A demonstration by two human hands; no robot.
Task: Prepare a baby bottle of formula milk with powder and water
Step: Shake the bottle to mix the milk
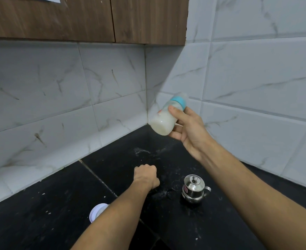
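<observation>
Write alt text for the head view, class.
A right hand holds a tilted clear baby bottle with a blue collar, milky inside, above a black counter. The left hand rests fisted on it near a small lidded steel pot.
</observation>
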